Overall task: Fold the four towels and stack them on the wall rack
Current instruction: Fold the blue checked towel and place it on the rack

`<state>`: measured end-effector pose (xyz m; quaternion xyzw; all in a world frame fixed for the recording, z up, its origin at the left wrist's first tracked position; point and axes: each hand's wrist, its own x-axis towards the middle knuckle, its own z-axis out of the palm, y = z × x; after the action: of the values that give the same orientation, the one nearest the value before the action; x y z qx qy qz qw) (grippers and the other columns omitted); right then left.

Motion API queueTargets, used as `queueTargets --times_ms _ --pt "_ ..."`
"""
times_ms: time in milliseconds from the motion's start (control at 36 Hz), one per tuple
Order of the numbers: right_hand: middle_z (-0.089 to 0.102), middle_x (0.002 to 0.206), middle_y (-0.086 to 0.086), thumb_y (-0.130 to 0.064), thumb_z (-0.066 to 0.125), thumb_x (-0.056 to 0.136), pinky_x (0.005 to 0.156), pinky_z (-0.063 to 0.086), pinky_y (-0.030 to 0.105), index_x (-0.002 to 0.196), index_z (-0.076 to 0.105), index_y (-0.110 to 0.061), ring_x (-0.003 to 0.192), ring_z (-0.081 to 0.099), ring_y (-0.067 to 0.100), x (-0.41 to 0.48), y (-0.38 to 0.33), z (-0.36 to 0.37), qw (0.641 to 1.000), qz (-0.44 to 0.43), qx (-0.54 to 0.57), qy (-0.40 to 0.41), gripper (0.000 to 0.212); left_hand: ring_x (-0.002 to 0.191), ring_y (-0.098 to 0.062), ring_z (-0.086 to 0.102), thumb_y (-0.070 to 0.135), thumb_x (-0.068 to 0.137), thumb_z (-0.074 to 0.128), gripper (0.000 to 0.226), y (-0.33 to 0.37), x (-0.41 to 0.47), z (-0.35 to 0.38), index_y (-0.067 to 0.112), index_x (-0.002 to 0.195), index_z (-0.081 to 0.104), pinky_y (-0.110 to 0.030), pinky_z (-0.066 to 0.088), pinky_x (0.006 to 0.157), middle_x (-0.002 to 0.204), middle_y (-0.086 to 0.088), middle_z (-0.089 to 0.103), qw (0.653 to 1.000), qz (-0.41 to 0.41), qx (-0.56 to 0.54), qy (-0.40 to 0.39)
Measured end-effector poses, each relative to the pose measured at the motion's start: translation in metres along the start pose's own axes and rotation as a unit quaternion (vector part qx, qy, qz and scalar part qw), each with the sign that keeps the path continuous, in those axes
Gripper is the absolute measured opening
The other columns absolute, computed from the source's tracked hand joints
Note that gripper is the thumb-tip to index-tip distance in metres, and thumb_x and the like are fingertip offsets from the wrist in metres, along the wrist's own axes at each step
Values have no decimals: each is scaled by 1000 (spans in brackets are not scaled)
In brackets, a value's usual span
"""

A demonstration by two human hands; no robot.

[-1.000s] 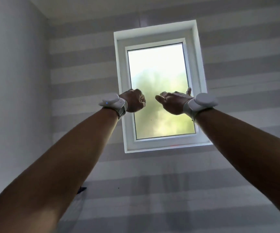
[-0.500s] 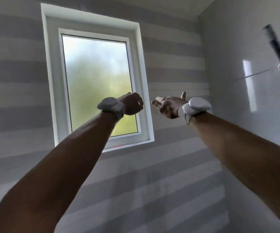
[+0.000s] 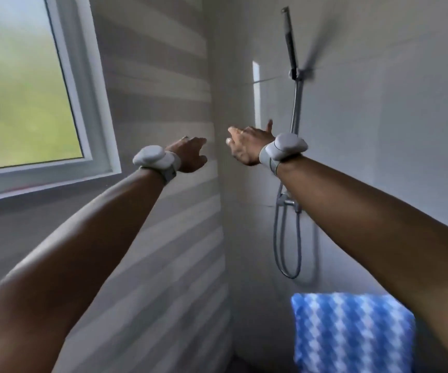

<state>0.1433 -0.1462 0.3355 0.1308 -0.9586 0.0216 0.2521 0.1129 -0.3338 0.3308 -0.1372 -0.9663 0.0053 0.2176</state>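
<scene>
Striped wall (image 3: 158,103) far; left hand (image 3: 190,154), right hand (image 3: 247,145) raised, loosely open, empty; best drop to towel (image 3: 352,332) near right, pinch corners.

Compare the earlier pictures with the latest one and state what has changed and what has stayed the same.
The view swung right: the window slid to the left edge, while the shower rail and a blue patterned towel came into sight. The left hand uncurled from a fist. The right hand stayed open; both arms stayed outstretched, holding nothing.
</scene>
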Motion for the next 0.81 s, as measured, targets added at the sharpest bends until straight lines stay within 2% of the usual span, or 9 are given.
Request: queueTargets --times_ms 56,167,333,389,500,583,806 --pt "61 120 20 -30 29 102 107 8 77 114 45 -9 118 54 42 -16 20 5 999 28 -14 -6 29 140 -30 37 30 100 47 57 18 -2 14 11 151 31 -38 31 113 152 -10 41 1000 11 -13 -9" --pt "55 124 22 -17 34 101 106 11 78 120 47 -3 119 53 43 -45 75 25 992 93 -56 -64 27 139 -30 39 31 100 46 57 47 10 61 11 151 33 -36 33 114 153 -9 41 996 41 -44 -61" --pt "63 118 18 -21 37 96 111 7 72 125 42 -8 112 56 42 -96 182 84 966 222 -33 -130 32 134 -28 46 25 97 49 50 114 22 140 14 145 44 -31 36 110 145 -5 51 981 87 -97 -145" --pt "63 117 18 -24 35 97 110 12 69 125 43 -11 110 57 42 -112 203 105 963 236 -21 -124 32 129 -28 50 23 94 50 48 124 18 165 18 142 48 -34 39 108 140 -5 56 977 93 -98 -163" --pt "61 128 13 -29 36 96 105 21 61 132 44 -17 115 57 38 -163 258 168 939 274 -23 -204 39 122 -27 56 22 92 55 40 169 6 238 18 132 59 -35 42 106 131 -5 63 960 114 -122 -226" --pt "56 136 11 -34 36 100 106 24 56 139 42 -20 120 54 37 -188 278 198 925 291 -7 -244 42 124 -25 55 20 93 56 40 187 -4 273 14 132 60 -32 42 105 132 -5 62 951 119 -110 -265" --pt "50 142 10 -31 38 103 98 35 42 139 47 -15 125 52 34 -235 346 281 889 320 24 -327 40 125 -22 54 23 92 60 41 236 7 369 14 133 58 -27 38 103 133 -4 61 922 107 -94 -360"
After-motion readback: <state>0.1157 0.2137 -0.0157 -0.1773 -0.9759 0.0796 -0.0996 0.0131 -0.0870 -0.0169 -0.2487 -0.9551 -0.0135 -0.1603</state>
